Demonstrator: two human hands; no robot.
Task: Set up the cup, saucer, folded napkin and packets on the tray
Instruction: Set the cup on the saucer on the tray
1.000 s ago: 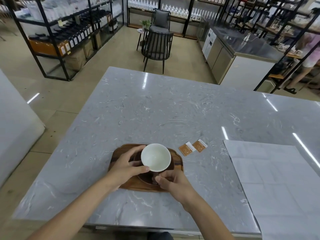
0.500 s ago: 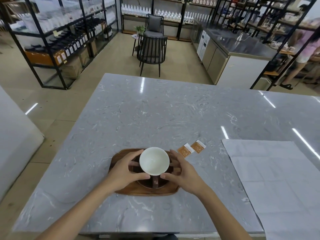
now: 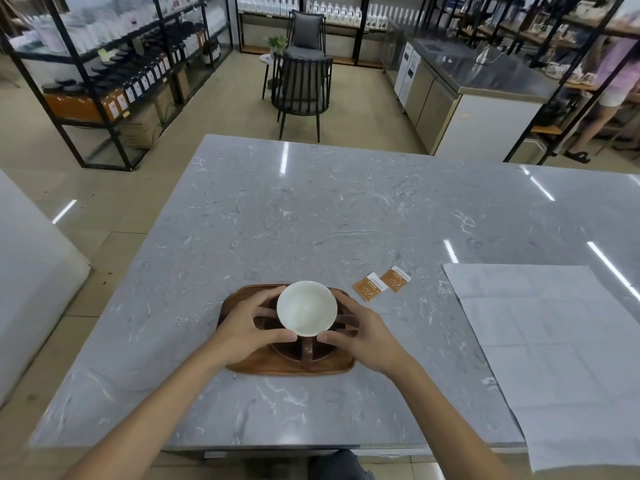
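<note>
A wooden tray [image 3: 249, 367] lies near the 6 o'clock edge of the grey marble tabletop [image 3: 311, 216]. On it stands a dark brown saucer [image 3: 294, 355], and on the saucer a cup [image 3: 307, 307], white inside and brown outside, with its handle pointing toward 6 o'clock. The left hand [image 3: 247, 329] cups the cup from 9 o'clock and the right hand [image 3: 363, 336] from 3 o'clock; both have fingers curled round its wall and thumbs pressed at its near side, so each is clamped on the cup. Two orange packets [image 3: 381, 284] lie side by side on the tabletop at about 2 o'clock from the tray, off it and apart from the hands. A large white unfolded napkin [image 3: 561, 358] lies flat at 3 o'clock, overhanging the tabletop's near edge.
</note>
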